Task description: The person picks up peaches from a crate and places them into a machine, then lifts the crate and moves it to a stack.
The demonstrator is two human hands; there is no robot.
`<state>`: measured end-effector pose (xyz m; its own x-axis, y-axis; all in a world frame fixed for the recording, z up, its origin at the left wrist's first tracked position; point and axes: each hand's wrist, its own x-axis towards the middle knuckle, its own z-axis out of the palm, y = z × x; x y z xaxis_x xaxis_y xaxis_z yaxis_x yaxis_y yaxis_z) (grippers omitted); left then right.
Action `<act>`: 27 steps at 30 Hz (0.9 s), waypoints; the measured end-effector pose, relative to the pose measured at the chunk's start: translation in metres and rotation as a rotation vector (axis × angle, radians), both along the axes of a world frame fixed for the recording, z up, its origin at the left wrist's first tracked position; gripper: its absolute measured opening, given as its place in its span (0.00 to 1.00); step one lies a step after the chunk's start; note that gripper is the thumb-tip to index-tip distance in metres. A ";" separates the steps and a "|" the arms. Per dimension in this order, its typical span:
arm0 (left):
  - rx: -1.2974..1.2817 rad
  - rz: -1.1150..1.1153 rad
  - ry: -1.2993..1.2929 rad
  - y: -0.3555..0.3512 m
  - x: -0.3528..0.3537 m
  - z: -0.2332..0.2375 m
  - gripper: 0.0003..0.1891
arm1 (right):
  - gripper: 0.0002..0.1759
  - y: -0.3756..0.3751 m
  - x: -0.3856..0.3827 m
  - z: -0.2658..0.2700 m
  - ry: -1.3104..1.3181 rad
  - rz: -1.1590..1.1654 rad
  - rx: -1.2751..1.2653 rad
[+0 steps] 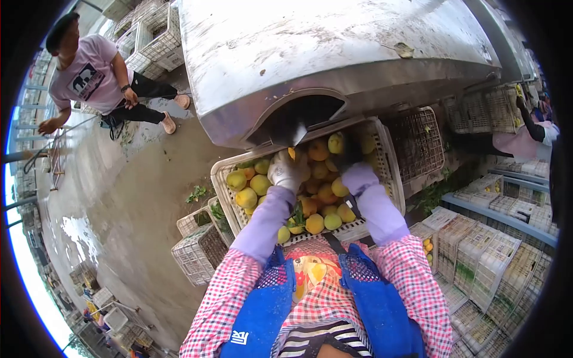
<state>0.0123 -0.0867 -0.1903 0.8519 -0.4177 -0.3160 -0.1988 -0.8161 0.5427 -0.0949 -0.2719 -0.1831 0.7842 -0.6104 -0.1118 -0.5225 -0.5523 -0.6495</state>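
one left hand (285, 172), white-gloved, and one right hand (348, 154), dark-gloved, both among yellow-green fruit (314, 224) in a white crate (218, 182), beneath a metal machine's opening (301, 116). fingers spread or pinching: cannot tell for either.

One plastic crate (397, 185), more than twenty round fruits (260, 184) within its rims, two hands (285, 173) (348, 157) in there, one chute opening (293, 118)!

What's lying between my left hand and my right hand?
Round fruit, some orange and some yellow-green, lies in the crate between your left hand and right hand, as the head view shows.
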 end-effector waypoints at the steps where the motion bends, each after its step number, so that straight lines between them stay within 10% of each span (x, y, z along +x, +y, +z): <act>1: -0.130 -0.015 0.115 0.014 0.004 0.023 0.43 | 0.48 0.002 -0.001 0.019 -0.052 0.002 0.091; 3: -0.521 -0.053 0.397 0.048 0.004 0.002 0.36 | 0.49 0.015 -0.006 0.042 -0.238 0.118 0.224; 6: -1.096 0.206 1.230 0.070 -0.006 0.113 0.32 | 0.50 0.061 -0.025 0.073 -0.502 0.287 0.450; 12: -1.147 -0.126 0.966 0.080 0.000 0.143 0.30 | 0.47 0.103 -0.002 0.154 -0.439 0.251 0.320; 22: -1.359 0.364 1.053 0.097 0.012 0.160 0.26 | 0.39 0.093 0.096 0.102 -0.646 0.043 -0.641; 27: -1.513 0.345 1.132 0.102 0.014 0.156 0.24 | 0.43 0.087 0.119 0.121 -0.236 0.107 -0.182</act>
<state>0.0261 0.0158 -0.0343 0.6335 -0.7176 -0.2894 0.7464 0.4682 0.4729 0.0244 -0.1852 -0.0624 0.8366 -0.5160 0.1839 -0.3018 -0.7143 -0.6314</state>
